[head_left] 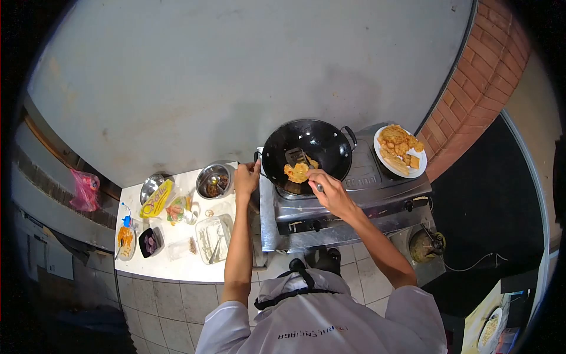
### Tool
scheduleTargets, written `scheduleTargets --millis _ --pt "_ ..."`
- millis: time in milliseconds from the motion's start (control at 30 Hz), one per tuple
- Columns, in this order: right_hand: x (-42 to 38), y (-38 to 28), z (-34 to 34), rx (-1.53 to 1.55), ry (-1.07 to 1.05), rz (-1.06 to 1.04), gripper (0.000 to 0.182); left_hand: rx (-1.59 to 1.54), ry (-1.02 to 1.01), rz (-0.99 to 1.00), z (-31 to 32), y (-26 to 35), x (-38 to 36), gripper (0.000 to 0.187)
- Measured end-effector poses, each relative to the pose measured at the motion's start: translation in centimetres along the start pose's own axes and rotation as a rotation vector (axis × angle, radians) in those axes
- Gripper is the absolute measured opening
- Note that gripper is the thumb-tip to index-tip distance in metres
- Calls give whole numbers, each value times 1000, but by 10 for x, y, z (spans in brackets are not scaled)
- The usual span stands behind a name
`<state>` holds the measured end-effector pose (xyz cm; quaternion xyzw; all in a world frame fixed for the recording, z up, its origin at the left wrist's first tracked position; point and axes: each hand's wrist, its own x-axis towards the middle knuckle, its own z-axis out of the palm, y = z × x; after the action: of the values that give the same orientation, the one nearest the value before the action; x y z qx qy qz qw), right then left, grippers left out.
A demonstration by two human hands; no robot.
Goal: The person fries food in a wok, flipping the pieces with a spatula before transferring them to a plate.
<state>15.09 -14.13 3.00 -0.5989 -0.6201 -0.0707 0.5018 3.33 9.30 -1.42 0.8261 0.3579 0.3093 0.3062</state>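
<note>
A black wok (331, 147) sits on the left burner of a metal gas stove (377, 199). My left hand (246, 177) grips the wok's left handle, its fingers closed. Over the wok's front rim, my right hand (328, 190) is wrapped round the handle of a spatula. The spatula's slotted metal head (296, 156) is inside the wok, touching the golden fried food (296, 173) near the wok's lower middle. On the stove's right side, a white plate (417, 171) carries more golden fried pieces (394, 141).
The white table (171, 268) at left holds a steel bowl (201, 187), a yellow packet (156, 200), a clear tray (207, 231), a black dish (143, 243) and an orange-filled plate (125, 237). A gas cylinder (423, 246) stands below the stove's right end. A brick pillar (471, 88) rises at right.
</note>
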Motion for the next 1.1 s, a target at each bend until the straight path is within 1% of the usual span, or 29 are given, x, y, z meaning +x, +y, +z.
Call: scheduleTargets --millis 100,200,300,367,400,433,500,533,567,633,667,700,767,900,1033,1100 --pt "-3 -2 -2 -32 -12 8 15 -9 14 -8 1 2 -1 41" --pt "-5 -2 -3 22 -11 30 15 5 0 -23 0 5 -1 41" --pt "-8 0 -2 -28 -13 -2 15 -17 -19 -54 -2 6 -1 41" --pt "-9 7 -4 43 24 108 13 1 -4 -48 0 4 0 41" --pt "-9 11 -5 26 68 115 12 17 15 -43 0 4 0 40" --pt "-9 16 -6 26 66 112 12 16 17 -45 -1 3 0 40" --pt "-9 23 -10 3 180 142 12 1 13 -39 0 3 0 39" --pt "-8 22 -13 6 227 243 9 -1 13 -40 1 3 -1 39" --pt "-8 25 -14 6 226 242 9 -7 7 -52 2 3 -1 39" --pt "-4 30 -17 103 374 496 8 -14 5 -65 3 1 0 38" --pt "-1 32 -15 105 491 466 12 -10 6 -55 4 0 -1 38" --pt "0 32 -16 106 488 465 12 -6 7 -44 4 1 -1 39" --pt "2 32 -16 126 536 573 16 -17 10 -51 3 2 -3 38" --pt "9 29 -13 146 563 598 19 -51 -17 -92 5 0 -5 39" --pt "15 36 -11 151 583 644 23 -78 34 -119 14 -11 -5 38" --pt "19 42 -13 148 582 660 24 -178 57 -202 21 -12 -7 38"
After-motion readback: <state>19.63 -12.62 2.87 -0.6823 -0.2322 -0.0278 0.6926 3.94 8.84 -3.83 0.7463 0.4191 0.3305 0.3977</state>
